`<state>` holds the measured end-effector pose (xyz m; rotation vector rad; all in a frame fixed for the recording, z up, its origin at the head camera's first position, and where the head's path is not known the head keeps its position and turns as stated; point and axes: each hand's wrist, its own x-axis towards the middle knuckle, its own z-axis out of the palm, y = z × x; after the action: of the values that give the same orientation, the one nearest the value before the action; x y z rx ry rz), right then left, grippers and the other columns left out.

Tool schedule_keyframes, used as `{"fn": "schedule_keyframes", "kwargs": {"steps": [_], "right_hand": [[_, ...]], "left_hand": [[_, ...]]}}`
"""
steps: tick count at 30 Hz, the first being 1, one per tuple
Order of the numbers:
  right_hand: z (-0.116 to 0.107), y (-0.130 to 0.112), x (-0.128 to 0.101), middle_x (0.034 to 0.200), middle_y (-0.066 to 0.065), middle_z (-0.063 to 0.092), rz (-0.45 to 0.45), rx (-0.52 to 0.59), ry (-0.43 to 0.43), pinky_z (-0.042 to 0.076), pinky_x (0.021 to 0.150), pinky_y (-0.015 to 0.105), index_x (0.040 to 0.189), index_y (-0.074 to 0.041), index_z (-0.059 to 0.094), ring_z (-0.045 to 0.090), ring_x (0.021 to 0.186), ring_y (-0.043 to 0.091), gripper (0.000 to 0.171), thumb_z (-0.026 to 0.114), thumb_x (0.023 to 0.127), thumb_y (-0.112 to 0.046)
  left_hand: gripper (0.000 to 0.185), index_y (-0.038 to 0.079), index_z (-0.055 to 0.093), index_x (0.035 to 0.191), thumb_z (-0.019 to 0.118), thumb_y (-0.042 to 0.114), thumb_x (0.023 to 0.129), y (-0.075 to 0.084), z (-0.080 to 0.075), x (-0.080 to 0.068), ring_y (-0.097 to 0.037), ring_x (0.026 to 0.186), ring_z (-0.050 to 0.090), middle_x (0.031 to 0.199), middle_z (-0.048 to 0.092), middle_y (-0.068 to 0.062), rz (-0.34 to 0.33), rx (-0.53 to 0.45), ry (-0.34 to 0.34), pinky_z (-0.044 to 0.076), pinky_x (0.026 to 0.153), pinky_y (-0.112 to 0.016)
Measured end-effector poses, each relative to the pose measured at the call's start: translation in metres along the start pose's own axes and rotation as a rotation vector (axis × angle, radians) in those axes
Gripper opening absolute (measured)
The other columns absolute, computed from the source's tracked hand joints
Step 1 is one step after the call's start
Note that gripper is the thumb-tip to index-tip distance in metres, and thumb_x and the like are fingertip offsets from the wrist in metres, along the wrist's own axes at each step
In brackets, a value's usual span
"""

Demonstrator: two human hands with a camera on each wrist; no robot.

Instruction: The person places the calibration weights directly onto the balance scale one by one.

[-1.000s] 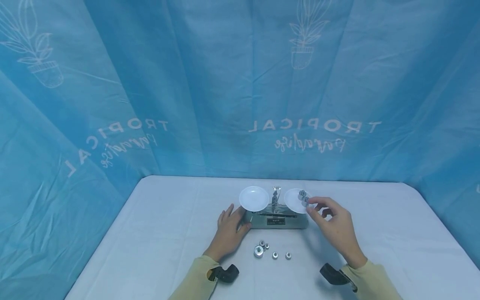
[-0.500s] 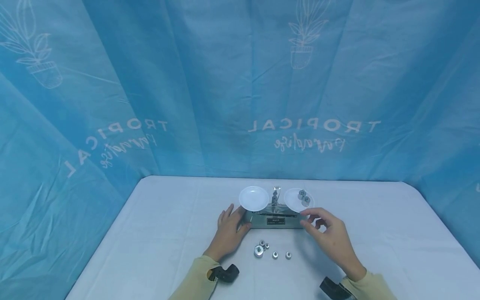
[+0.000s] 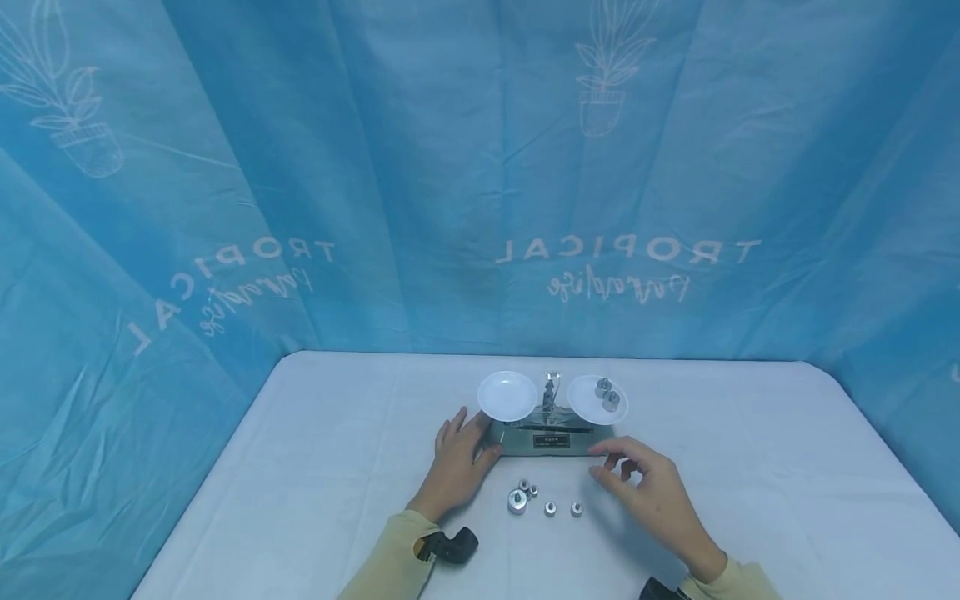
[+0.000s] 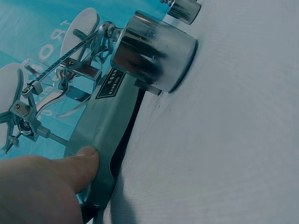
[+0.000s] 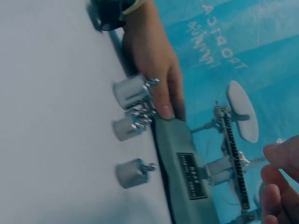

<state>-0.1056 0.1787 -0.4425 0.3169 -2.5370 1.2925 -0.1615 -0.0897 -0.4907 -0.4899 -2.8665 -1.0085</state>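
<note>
A small balance scale (image 3: 551, 439) stands mid-table with two white pans. The left pan (image 3: 507, 395) is bare; the right pan (image 3: 592, 407) carries two metal weights (image 3: 606, 393). My left hand (image 3: 459, 457) rests against the left end of the scale's base (image 4: 110, 126), its thumb (image 4: 70, 170) pressing on the front edge. My right hand (image 3: 637, 482) hovers just in front of the base's right end, fingers loosely curled, holding nothing. Several loose weights (image 3: 517, 502) lie on the table between my hands; in the right wrist view these weights (image 5: 133, 91) lie beside the base (image 5: 187, 179).
The table (image 3: 315, 467) has a white cloth. A blue printed curtain (image 3: 375, 208) closes in the back and both sides. A black wrist strap (image 3: 450, 546) shows at the left sleeve.
My right hand has drawn back from the right pan toward me and sunk to in front of the base. The two weights stay on the pan. The left hand has not moved.
</note>
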Motion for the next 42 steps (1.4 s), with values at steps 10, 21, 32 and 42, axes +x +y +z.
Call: {"fn": "schedule_keyframes", "kwargs": {"steps": [10, 21, 32, 42], "right_hand": [[0.006, 0.001, -0.008, 0.09, -0.004, 0.069, 0.084, 0.059, -0.071, 0.054, 0.066, 0.023, 0.1, -0.015, 0.074, 0.057, 0.079, 0.006, 0.02, 0.08, 0.084, -0.005], [0.012, 0.004, -0.013, 0.089, -0.007, 0.068, 0.121, 0.062, -0.113, 0.054, 0.066, 0.022, 0.096, -0.019, 0.074, 0.058, 0.079, 0.005, 0.024, 0.083, 0.081, -0.003], [0.016, 0.01, -0.015, 0.088, -0.008, 0.067, 0.152, 0.098, -0.188, 0.054, 0.068, 0.023, 0.099, -0.015, 0.074, 0.058, 0.079, 0.006, 0.02, 0.082, 0.082, -0.009], [0.018, 0.017, -0.018, 0.082, -0.009, 0.063, 0.19, 0.065, -0.274, 0.051, 0.065, 0.022, 0.101, -0.016, 0.073, 0.055, 0.074, 0.005, 0.02, 0.082, 0.083, -0.019]], "left_hand": [[0.058, 0.007, 0.041, 0.153, 0.055, 0.03, 0.102, -0.003, 0.002, 0.001, -0.042, 0.15, 0.02, 0.155, 0.044, -0.012, 0.002, 0.016, -0.005, 0.009, 0.12, -0.065], [0.059, 0.008, 0.04, 0.154, 0.054, 0.032, 0.102, -0.005, 0.004, 0.002, -0.04, 0.151, 0.019, 0.156, 0.043, -0.01, -0.007, 0.022, -0.007, 0.008, 0.121, -0.064], [0.059, 0.006, 0.04, 0.154, 0.054, 0.03, 0.102, -0.003, 0.002, 0.002, -0.042, 0.151, 0.018, 0.157, 0.042, -0.011, -0.006, 0.013, -0.009, 0.007, 0.121, -0.064], [0.058, 0.007, 0.04, 0.154, 0.054, 0.031, 0.102, -0.003, 0.002, 0.0, -0.041, 0.151, 0.018, 0.157, 0.042, -0.011, -0.01, 0.007, -0.01, 0.006, 0.121, -0.064]]}}
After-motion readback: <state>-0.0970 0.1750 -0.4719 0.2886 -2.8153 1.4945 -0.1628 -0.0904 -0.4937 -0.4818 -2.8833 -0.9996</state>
